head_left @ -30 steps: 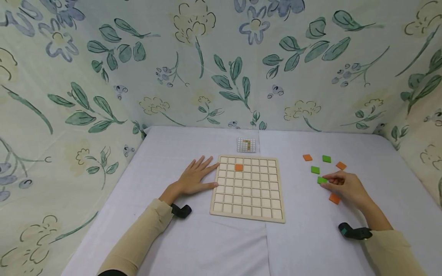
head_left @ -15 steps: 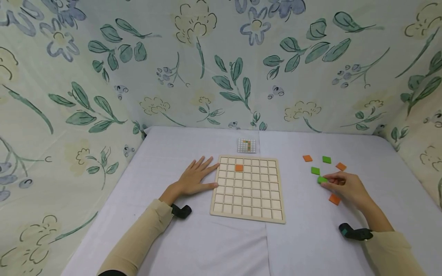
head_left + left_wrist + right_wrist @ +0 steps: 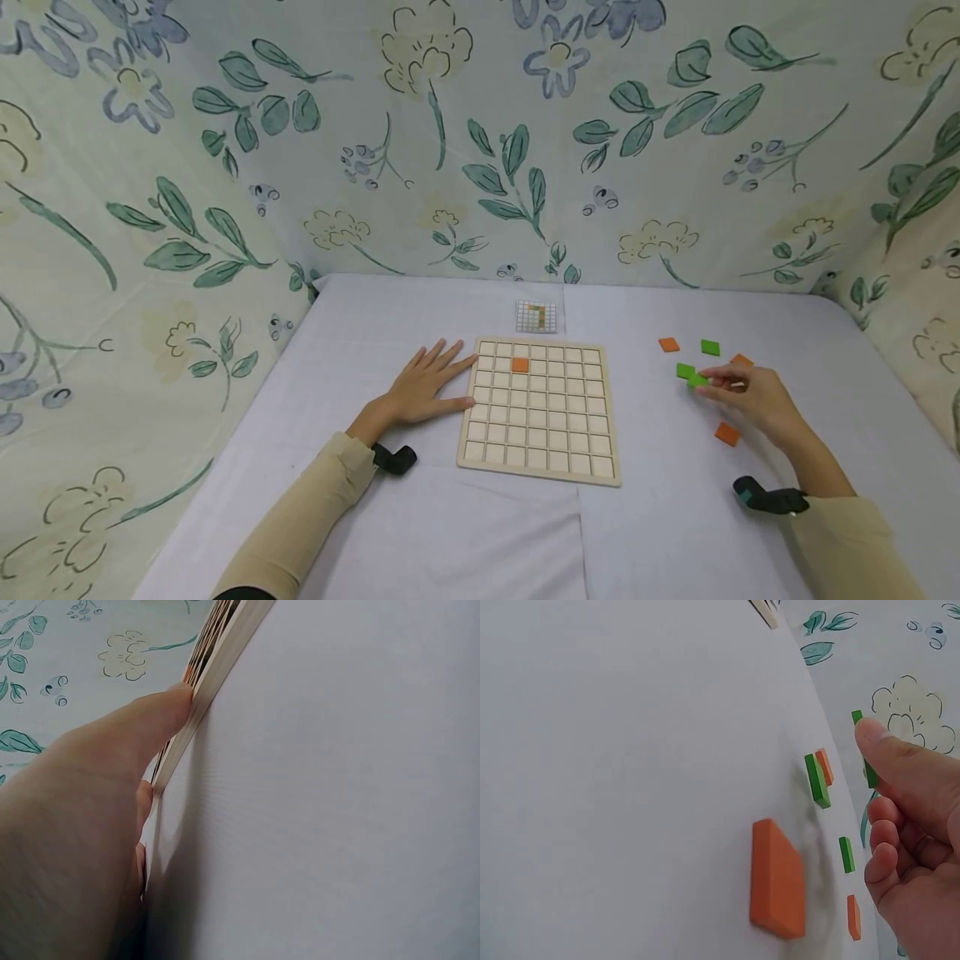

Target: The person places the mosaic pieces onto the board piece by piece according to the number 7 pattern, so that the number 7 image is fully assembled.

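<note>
My right hand (image 3: 757, 404) pinches a green square tile (image 3: 871, 774) between thumb and fingers, lifted off the table in the right wrist view. In the head view that tile overlaps another green tile (image 3: 685, 370) lying behind it. My left hand (image 3: 422, 387) lies with fingers spread, its fingertips and thumb at the left edge of a wooden grid board (image 3: 537, 477). One orange tile (image 3: 520, 365) sits in a cell of the board's second row, third from the left. The left wrist view shows the thumb (image 3: 161, 712) against the board's side.
Around the right hand lie an orange tile (image 3: 726, 434), a green tile (image 3: 710, 347), another orange tile (image 3: 669, 344) and a partly covered orange one (image 3: 742, 360). Behind the board is a small card (image 3: 536, 317) with a coloured grid pattern. Floral cloth hangs at the back.
The right hand has raised the green tile off the table and shifted it slightly away from me. The left hand and the board have stayed put.
</note>
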`<state>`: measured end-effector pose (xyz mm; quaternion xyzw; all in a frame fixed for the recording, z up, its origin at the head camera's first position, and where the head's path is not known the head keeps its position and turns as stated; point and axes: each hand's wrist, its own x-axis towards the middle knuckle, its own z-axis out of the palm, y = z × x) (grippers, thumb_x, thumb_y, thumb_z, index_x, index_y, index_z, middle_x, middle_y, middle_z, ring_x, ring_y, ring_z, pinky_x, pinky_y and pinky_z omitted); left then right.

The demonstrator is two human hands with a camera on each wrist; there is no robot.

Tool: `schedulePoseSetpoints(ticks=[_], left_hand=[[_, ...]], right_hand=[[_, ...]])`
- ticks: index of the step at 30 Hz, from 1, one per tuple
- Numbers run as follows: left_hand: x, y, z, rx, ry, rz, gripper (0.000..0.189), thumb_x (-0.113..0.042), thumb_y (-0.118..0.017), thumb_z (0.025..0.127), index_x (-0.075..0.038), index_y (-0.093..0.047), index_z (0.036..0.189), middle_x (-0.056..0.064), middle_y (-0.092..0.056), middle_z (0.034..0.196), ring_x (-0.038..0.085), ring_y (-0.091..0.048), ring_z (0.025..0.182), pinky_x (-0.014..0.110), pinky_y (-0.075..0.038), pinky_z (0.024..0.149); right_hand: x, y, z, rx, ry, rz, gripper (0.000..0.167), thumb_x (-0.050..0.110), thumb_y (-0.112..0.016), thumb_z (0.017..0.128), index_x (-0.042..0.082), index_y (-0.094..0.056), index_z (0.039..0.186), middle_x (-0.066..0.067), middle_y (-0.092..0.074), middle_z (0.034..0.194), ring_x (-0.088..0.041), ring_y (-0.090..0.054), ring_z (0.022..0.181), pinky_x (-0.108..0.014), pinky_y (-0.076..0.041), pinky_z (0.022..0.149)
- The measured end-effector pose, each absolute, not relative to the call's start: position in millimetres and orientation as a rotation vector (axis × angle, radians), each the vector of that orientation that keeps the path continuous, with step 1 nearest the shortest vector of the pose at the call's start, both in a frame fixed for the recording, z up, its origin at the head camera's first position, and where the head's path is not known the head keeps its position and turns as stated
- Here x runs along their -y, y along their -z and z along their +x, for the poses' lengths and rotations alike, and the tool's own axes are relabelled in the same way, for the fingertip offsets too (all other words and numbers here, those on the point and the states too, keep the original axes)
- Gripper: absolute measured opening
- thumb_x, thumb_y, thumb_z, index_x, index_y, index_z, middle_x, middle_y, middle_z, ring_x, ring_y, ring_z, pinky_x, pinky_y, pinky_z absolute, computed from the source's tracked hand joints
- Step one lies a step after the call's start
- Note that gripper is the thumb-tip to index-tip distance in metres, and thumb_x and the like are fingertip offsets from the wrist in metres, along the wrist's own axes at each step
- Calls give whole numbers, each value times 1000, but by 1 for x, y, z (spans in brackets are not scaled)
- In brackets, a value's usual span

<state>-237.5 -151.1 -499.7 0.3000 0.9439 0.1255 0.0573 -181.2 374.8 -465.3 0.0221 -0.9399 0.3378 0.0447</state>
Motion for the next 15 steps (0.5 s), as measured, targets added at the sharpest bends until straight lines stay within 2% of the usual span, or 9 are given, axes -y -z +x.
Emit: schedulePoseSetpoints(ticks=[5,15], left_hand=[[152,500,-237,-2865,-387,907,83,-75,-40,92,-33,-18,160,1,-6,167,28,3,152,52,3,120],[152,498,-237,-2860,-392,906,83,-75,-41,92,-33,-19,160,1,-6,167,28,3,152,51,4,120]], right_hand=[[-370,460,-184,2847,-1041,93,35,8,-81,83,-4,-71,115,-13,-60,94,-16,-52,81,-11,-47,64],[-352,450,-192,2838,-1098,104,36,14,-81,85,-5,-70,114,-14,-60,93,-23,-53,81,-14,-46,61]])
